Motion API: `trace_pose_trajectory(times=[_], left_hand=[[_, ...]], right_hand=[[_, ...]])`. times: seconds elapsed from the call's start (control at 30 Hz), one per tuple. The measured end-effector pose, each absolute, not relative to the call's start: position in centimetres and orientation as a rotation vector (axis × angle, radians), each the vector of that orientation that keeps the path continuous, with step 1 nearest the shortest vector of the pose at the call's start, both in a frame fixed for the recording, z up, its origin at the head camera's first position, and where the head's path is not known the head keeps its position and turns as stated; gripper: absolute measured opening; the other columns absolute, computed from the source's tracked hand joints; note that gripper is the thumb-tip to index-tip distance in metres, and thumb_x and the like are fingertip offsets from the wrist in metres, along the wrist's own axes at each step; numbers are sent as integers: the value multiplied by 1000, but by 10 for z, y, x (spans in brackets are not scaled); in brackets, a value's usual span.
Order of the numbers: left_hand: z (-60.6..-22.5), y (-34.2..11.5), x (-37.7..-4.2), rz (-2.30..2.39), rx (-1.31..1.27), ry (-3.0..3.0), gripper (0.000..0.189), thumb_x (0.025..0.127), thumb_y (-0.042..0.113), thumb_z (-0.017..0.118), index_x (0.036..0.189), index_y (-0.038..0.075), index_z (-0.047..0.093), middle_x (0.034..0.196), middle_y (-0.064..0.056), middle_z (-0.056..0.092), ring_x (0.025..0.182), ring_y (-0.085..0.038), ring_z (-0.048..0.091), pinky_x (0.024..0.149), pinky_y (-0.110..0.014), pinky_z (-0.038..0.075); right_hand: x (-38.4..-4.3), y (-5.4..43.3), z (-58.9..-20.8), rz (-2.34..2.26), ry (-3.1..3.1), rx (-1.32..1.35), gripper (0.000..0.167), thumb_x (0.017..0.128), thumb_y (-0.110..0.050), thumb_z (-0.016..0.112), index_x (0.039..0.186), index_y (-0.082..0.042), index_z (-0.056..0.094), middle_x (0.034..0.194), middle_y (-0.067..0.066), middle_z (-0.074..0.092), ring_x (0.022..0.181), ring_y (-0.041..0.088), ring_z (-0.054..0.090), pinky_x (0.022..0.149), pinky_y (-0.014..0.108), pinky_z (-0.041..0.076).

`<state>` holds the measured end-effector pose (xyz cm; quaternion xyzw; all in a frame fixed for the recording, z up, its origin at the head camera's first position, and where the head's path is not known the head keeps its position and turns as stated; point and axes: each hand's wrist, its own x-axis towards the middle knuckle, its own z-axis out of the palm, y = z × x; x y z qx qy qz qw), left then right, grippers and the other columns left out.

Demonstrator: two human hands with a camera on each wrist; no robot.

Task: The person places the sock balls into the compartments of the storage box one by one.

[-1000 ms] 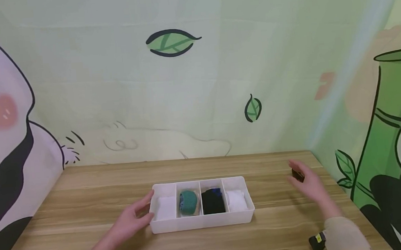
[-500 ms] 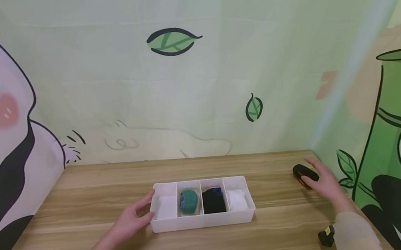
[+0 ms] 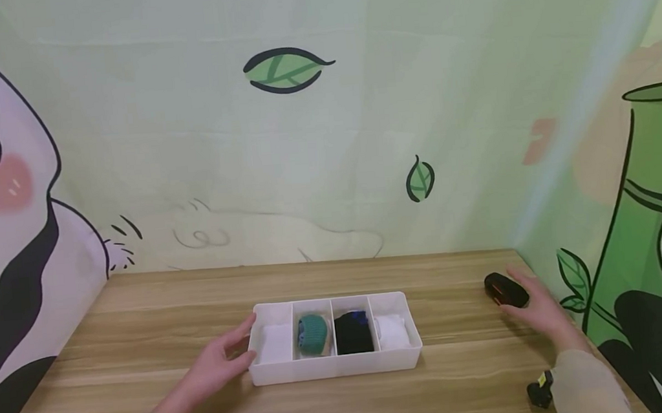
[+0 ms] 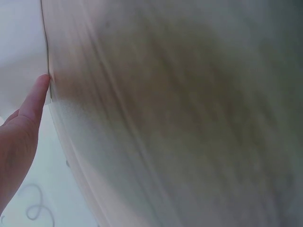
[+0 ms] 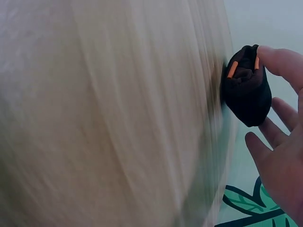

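A white divided box (image 3: 334, 367) stands mid-table in the head view. My left hand (image 3: 215, 365) rests against its left end, fingers and thumb fairly straight; the left wrist view shows a fingertip (image 4: 43, 80) at the box wall. Inside lie a teal rolled-up sock bundle (image 3: 312, 334), a black one with blue (image 3: 352, 333) and a white one (image 3: 391, 331); the leftmost compartment shows its bare floor. Far right, my right hand (image 3: 540, 310) holds one end of a black rolled-up sock bundle (image 3: 505, 290) between thumb and fingers. Its orange marks show in the right wrist view.
The wood-grain table (image 3: 198, 295) reaches back to a printed cloth backdrop (image 3: 325, 135) with leaves, a panda and bamboo. Its right edge runs close beside my right forearm. A small black device with a yellow mark (image 3: 540, 390) sits at my right sleeve.
My right hand has shifted right, exposing more of the black sock bundle it partly covered a second ago. During the last half second it stays nearly still. My left hand and the box hold their place.
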<state>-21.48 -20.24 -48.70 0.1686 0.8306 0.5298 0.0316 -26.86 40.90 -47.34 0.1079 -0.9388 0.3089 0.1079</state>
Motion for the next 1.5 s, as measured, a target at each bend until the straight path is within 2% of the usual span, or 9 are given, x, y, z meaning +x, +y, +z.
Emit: trace_pose_trajectory(times=[0.3, 0.53, 0.77, 0.97, 1.1, 1.3, 1.5], left_hand=[[-487, -202, -215, 1636, 521, 2560, 67, 95, 15, 68, 152, 2, 36, 153, -23, 36, 128, -43, 49, 107, -56, 36], [-486, -202, -214, 1633, 513, 2563, 67, 95, 16, 68, 152, 3, 36, 153, -22, 35, 129, -42, 49, 107, -55, 36], [-486, -202, -214, 1640, 512, 2560, 67, 95, 16, 68, 152, 2, 36, 153, -22, 35, 129, -43, 48, 108, -56, 35], [-485, -201, -214, 1630, 499, 2562, 67, 95, 16, 67, 152, 3, 35, 153, -23, 35, 130, -43, 48, 108, -56, 36], [-486, -201, -214, 1634, 502, 2560, 67, 95, 16, 68, 152, 3, 35, 154, -23, 35, 130, -43, 48, 108, -55, 36], [-486, -201, -214, 1629, 507, 2563, 67, 95, 15, 67, 152, 3, 35, 153, -23, 35, 130, -43, 48, 108, -55, 35], [-485, -202, -214, 1623, 502, 2562, 67, 95, 15, 67, 153, 3, 34, 154, -22, 34, 131, -42, 47, 109, -54, 34]], right_hand=[[-270, 409, -481, 908, -2798, 300, 77, 85, -12, 76, 145, 12, 34, 144, 41, 34, 128, 61, 32, 100, 71, 32], [-271, 410, -488, 939, -2843, 287, 81, 86, -14, 77, 147, 10, 31, 143, 43, 31, 123, 59, 38, 98, 69, 35], [-272, 409, -488, 917, -2849, 308, 79, 85, -15, 78, 147, 8, 34, 144, 42, 29, 129, 61, 28, 100, 73, 31], [-276, 407, -487, 863, -2888, 304, 78, 85, -14, 78, 148, 4, 36, 145, 45, 24, 127, 66, 27, 95, 76, 33], [-279, 407, -487, 851, -2916, 281, 81, 84, -14, 78, 149, 3, 34, 146, 45, 21, 126, 67, 27, 94, 77, 33], [-285, 409, -483, 888, -2927, 303, 87, 80, -13, 81, 147, 9, 30, 145, 47, 18, 128, 67, 22, 97, 76, 31], [-290, 408, -474, 885, -2999, 308, 96, 78, -17, 82, 149, 10, 23, 146, 47, 14, 130, 65, 18, 100, 76, 27]])
